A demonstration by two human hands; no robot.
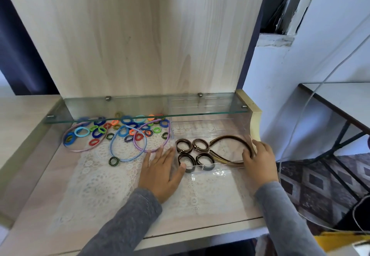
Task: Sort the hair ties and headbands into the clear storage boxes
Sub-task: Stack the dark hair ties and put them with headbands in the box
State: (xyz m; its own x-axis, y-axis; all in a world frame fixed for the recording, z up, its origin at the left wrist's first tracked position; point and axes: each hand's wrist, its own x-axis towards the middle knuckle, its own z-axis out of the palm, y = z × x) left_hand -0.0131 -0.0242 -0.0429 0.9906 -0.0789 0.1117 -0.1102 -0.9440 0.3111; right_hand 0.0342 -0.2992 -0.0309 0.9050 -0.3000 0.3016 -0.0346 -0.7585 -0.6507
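1. Right now both hands are at the clear storage box (200,130), which sits on the lace mat (100,175) at the right of the bench (40,205).
2. Inside it lie four brown hair ties (184,140) and the brown headbands (230,137).
3. Left hand (160,173): fingers straight and flat beside the box's left wall, thumb touching its front corner.
4. Right hand (260,163): fingers hooked over the box's right wall, tips by the headbands.
5. The step looks like steadying or shifting the box with its brown batch sorted.
6. Still loose on the mat, under the glass shelf (140,113): the coloured hair ties (126,119) and the blue headband (111,146), with pale purple ones beside.
7. Next move probably calls for freeing a hand to pick these up and box them.
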